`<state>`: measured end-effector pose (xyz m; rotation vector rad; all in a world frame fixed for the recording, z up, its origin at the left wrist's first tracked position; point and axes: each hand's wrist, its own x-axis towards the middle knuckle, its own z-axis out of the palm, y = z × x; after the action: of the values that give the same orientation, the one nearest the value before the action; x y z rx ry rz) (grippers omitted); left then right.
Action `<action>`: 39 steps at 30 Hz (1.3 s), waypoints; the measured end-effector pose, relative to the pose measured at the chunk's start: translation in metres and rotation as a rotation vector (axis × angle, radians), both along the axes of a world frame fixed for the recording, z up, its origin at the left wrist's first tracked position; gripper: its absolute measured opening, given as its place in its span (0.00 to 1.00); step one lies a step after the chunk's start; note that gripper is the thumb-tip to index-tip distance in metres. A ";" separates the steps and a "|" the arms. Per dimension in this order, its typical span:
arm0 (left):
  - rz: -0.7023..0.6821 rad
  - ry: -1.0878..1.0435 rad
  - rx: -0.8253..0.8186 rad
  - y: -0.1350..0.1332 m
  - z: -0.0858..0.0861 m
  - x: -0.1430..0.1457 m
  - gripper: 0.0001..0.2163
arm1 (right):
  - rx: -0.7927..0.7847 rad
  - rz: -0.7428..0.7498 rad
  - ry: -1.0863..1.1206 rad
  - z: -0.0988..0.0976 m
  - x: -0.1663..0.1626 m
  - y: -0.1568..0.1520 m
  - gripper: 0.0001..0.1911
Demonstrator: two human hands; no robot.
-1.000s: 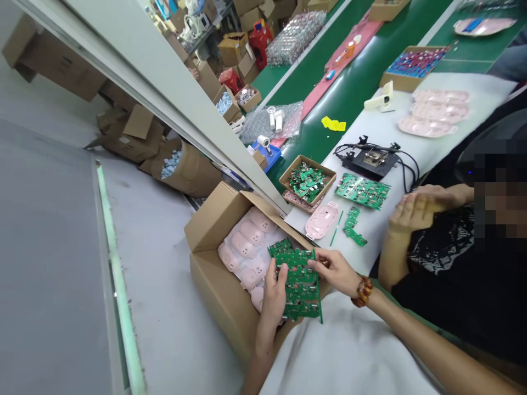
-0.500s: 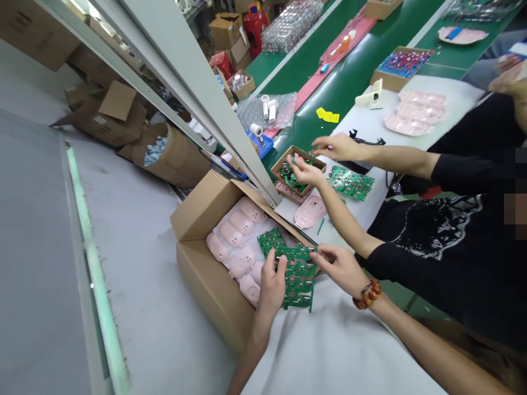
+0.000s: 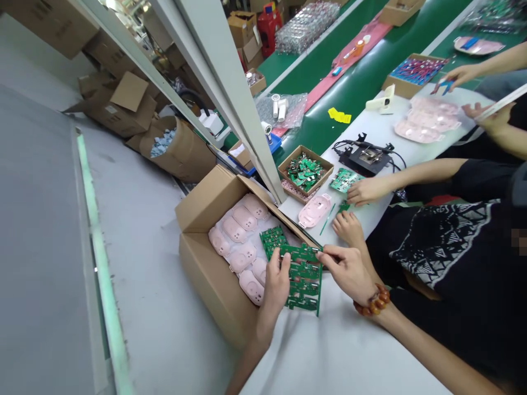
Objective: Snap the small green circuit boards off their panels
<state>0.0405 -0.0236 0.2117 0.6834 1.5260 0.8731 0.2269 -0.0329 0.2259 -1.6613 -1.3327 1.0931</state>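
A green circuit board panel [image 3: 303, 282] is held up between my two hands, over the near edge of the cardboard box. My left hand [image 3: 278, 280] grips its left side, thumb on the face. With pinched fingertips my right hand [image 3: 346, 271], a bead bracelet [image 3: 374, 300] at the wrist, holds the panel's upper right corner. Behind it, another green circuit board panel [image 3: 272, 239] lies in the cardboard box [image 3: 214, 293] on white lining. Several pink plastic shells [image 3: 234, 227] rest in rows beside that panel.
A co-worker's hands [image 3: 364, 191] handle small boards on the white bench [image 3: 373, 211]. Close by are a carton of green boards [image 3: 307, 170], a pink shell [image 3: 315, 210] and a black fixture [image 3: 368, 156]. A metal post [image 3: 242, 118] rises behind the box. Another person's hands [image 3: 465, 77] are farther right.
The co-worker's hands have moved from the carton of boards down to the bench. Another person's hands have come in at right. My hands keep the panel in nearly the same hold.
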 end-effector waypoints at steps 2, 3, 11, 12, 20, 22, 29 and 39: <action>-0.019 0.025 0.011 -0.004 0.003 0.003 0.15 | -0.002 -0.021 -0.014 0.001 -0.003 -0.004 0.25; -0.032 0.035 0.014 -0.005 0.004 0.004 0.14 | -0.003 -0.034 -0.021 0.001 -0.005 -0.006 0.24; 0.048 0.066 -0.023 -0.017 0.000 0.004 0.14 | 0.007 -0.058 -0.063 0.006 -0.010 -0.012 0.25; 0.067 0.084 -0.023 -0.018 -0.002 0.003 0.16 | 0.007 -0.050 -0.057 0.006 -0.009 -0.011 0.25; 0.020 0.149 -0.034 -0.012 -0.012 -0.004 0.22 | -0.049 0.052 0.096 0.012 -0.006 -0.006 0.24; 0.014 0.141 -0.042 -0.008 -0.012 -0.005 0.23 | -0.036 0.110 0.140 0.015 -0.006 -0.006 0.22; -0.191 0.272 -0.032 -0.010 -0.003 -0.006 0.29 | -0.019 0.102 0.050 0.021 -0.003 -0.003 0.22; -0.185 0.415 0.177 -0.033 -0.029 -0.002 0.34 | -0.122 -0.033 0.022 0.019 -0.001 0.006 0.18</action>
<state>0.0383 -0.0566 0.1830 1.1722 1.7270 0.7611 0.2259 -0.0268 0.2449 -1.7477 -1.2416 1.1907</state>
